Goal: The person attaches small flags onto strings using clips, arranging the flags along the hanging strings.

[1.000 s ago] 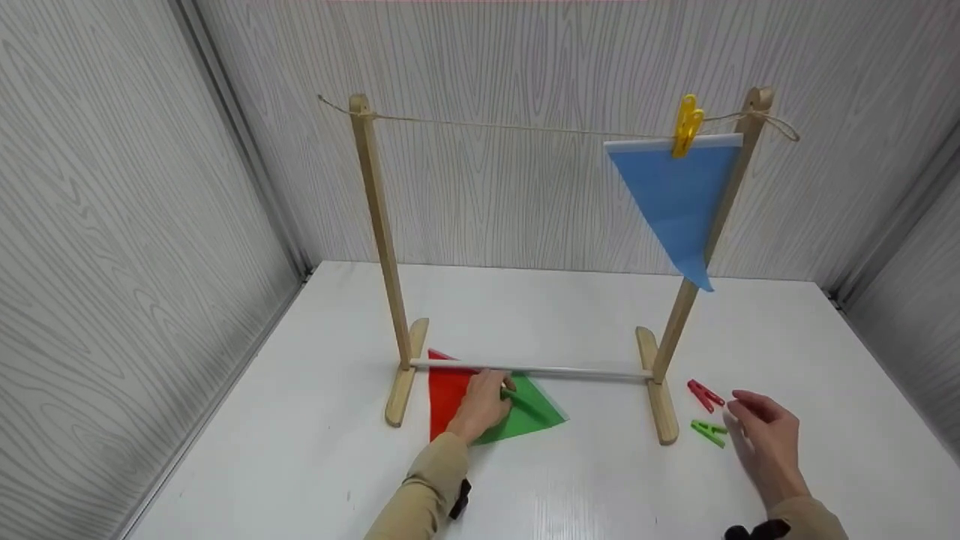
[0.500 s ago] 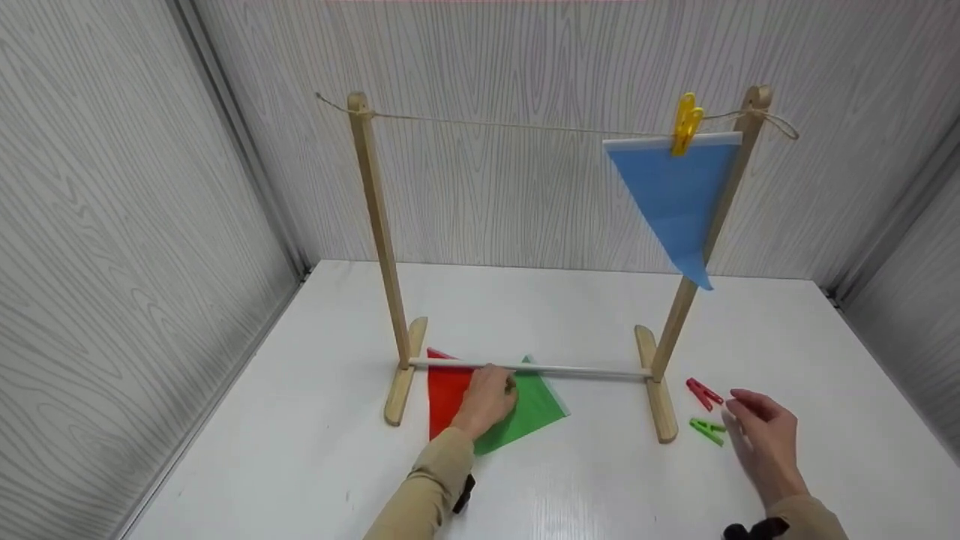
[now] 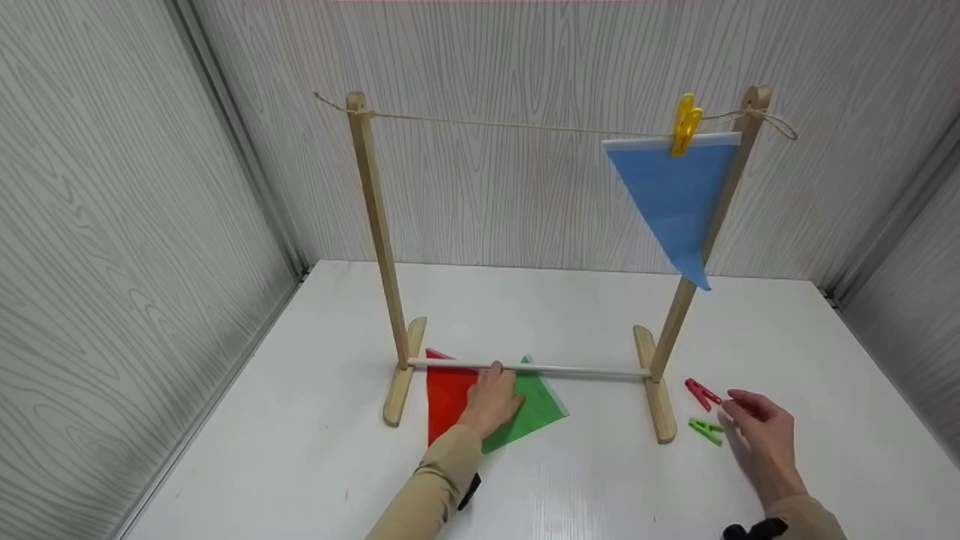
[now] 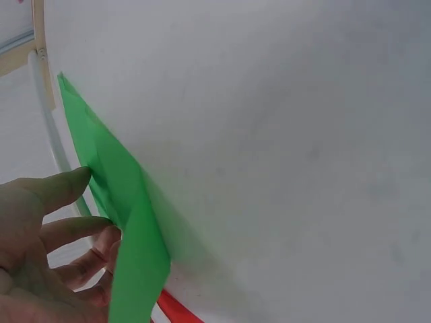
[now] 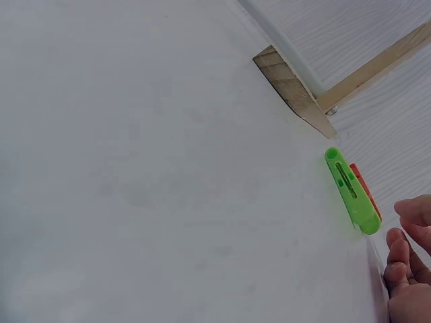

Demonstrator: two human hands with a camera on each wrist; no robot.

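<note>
My left hand (image 3: 493, 403) rests over a red triangular pennant (image 3: 444, 397) and a green one (image 3: 538, 409), both lying under the stand's white bar. In the left wrist view, the thumb and fingertips touch the creased green pennant, with a gap between thumb and fingers. My right hand (image 3: 763, 433) lies on the table, fingers loosely bent and holding nothing. Just left of its fingertips are a red clothespin (image 3: 702, 394) and a green clothespin (image 3: 706, 430). The right wrist view shows the green clothespin (image 5: 351, 192) partly covering the red one.
A wooden stand has two posts (image 3: 379, 232), two feet and a white crossbar (image 3: 577, 371). Between the post tops runs a string (image 3: 487, 124). A yellow clothespin (image 3: 684, 127) holds a blue pennant (image 3: 675, 199) at the right end. Grey wood-grain walls enclose the white table (image 3: 585, 480).
My left hand has spread its thumb and fingers and moved slightly right. The green pennant has shifted a little, and its upper corner now shows behind the bar. My right hand stays put.
</note>
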